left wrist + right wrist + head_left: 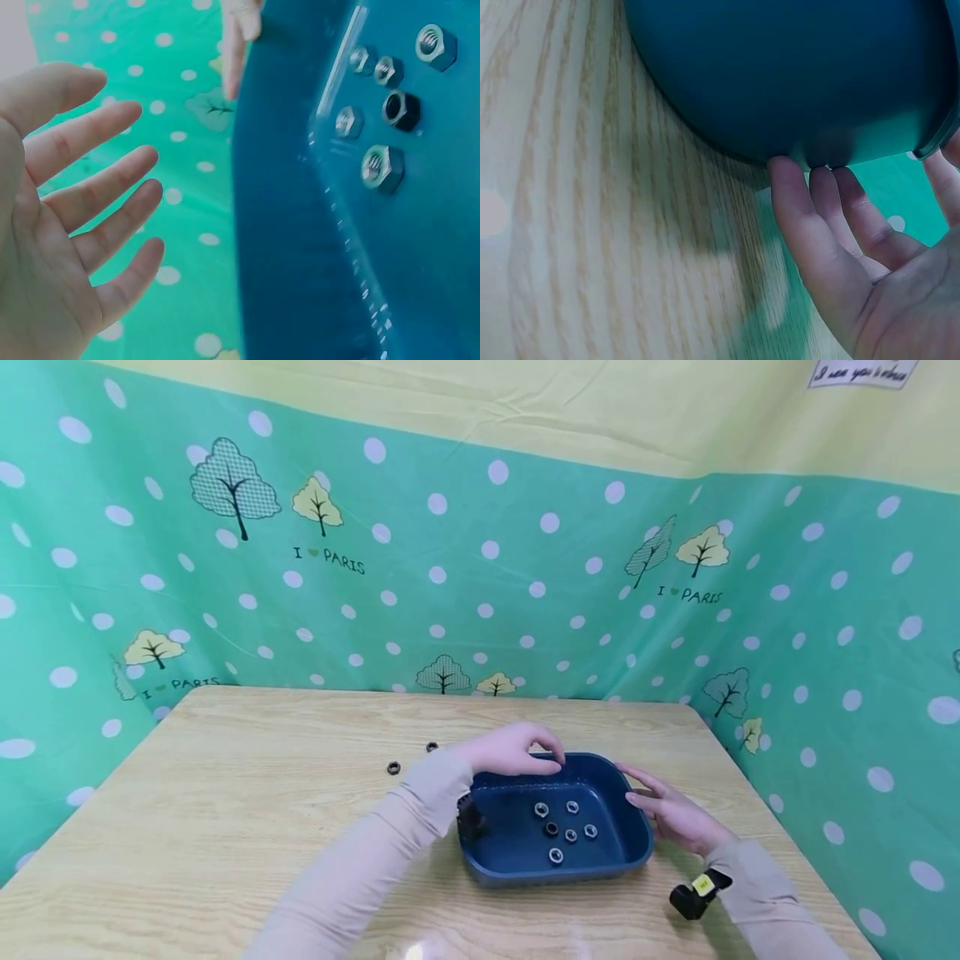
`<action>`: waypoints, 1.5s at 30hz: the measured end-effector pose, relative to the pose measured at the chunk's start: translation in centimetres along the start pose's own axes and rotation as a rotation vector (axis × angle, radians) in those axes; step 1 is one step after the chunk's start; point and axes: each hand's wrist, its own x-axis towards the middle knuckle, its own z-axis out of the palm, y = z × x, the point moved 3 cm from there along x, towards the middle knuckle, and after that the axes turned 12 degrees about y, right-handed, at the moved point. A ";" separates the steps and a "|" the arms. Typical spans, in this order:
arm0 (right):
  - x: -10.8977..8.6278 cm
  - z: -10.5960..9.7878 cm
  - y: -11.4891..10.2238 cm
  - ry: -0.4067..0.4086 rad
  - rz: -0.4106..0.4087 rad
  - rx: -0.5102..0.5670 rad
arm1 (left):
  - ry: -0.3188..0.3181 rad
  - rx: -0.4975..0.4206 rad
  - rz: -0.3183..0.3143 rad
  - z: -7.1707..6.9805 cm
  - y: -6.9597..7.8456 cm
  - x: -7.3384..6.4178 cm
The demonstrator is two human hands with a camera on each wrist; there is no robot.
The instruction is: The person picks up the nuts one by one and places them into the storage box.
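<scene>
From where I stand, the blue tray [513,847] rests on the tabletop [247,810], containing six nuts [556,856]. The left hand [513,750] is empty, fingers spread, above the far rim. The right hand [678,818], fingers extended, touches the right wall.

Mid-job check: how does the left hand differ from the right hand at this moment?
Place: the left hand is at the far rim of the blue bin in the head view; the right hand is at its right end.
Contact: the right hand's fingertips touch the bin's outside; the left hand's fingers, in its wrist view, are spread and touch nothing.
Shared: both are bare, and neither visibly holds a nut.
</scene>
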 end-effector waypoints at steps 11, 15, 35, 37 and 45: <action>0.1 -0.3 0.1 0.006 -0.018 -0.003 | 0.192 0.019 -0.080 -3.0 -1.3 -2.5; 0.1 -0.3 0.2 0.008 -0.016 -0.005 | 0.252 -0.016 -0.134 -3.6 -1.8 -3.5; 0.2 -0.1 0.3 -0.041 -0.035 0.010 | 0.351 -0.037 -0.271 -3.9 -3.2 -8.7; 0.2 -0.1 0.3 -0.041 -0.032 0.014 | 0.360 -0.040 -0.282 -3.8 -3.5 -9.2; 0.3 -0.3 0.3 -0.033 -0.029 0.011 | 0.414 -0.029 -0.349 -3.3 -4.8 -11.3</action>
